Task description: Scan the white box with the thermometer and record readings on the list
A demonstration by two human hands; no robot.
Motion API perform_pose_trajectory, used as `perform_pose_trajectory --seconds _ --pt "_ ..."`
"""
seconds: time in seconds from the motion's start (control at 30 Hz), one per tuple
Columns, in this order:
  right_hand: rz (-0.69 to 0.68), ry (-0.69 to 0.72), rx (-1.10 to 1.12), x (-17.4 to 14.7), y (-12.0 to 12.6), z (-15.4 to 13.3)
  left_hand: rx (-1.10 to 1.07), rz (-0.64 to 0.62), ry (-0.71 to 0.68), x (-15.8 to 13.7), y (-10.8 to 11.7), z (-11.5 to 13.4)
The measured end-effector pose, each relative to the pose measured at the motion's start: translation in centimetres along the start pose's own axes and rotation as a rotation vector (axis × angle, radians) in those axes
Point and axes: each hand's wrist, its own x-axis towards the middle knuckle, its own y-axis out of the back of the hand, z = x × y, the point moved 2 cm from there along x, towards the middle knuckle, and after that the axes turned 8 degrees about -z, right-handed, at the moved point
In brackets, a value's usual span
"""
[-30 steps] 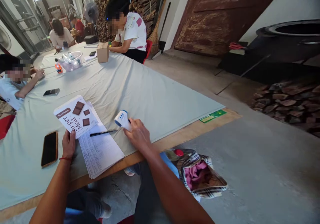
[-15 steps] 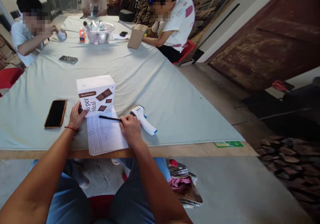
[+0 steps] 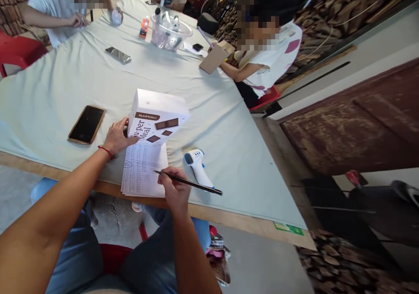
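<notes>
Thin red bracelet point(image 3: 105, 151) — left wrist point(image 3: 108, 146), bare hands point(image 3: 117, 137), blue denim-like trousers point(image 3: 78, 254)

The single view comes from a camera worn on the person's head, at seated height just behind the near edge of the surface point(image 3: 235, 128), facing forward and down along its length. It is near enough that the bare forearms point(image 3: 49, 215) and jeans point(image 3: 77, 250) fill the bottom, with the left grip point(image 3: 116, 137) about mid-height and the right grip point(image 3: 176, 190) lower. The plastic basin point(image 3: 160, 39) lies well farther off, near the top. The frame is rolled, the near edge sloping down rightward, and wide enough to include the wooden door point(image 3: 376, 119) and firewood point(image 3: 332, 261) at right.
</notes>
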Motion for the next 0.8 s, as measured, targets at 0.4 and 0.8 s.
perform_pose_trajectory --seconds 0.4,0.8 --pt "-0.080 -0.100 -0.083 -0.1 -2.4 1.3 0.052 -0.042 -0.011 0.1 -0.6 0.0" --pt "-0.024 0.003 -0.077 0.0 -2.7 1.2 0.171 -0.109 0.076 -0.3 0.5 2.3"
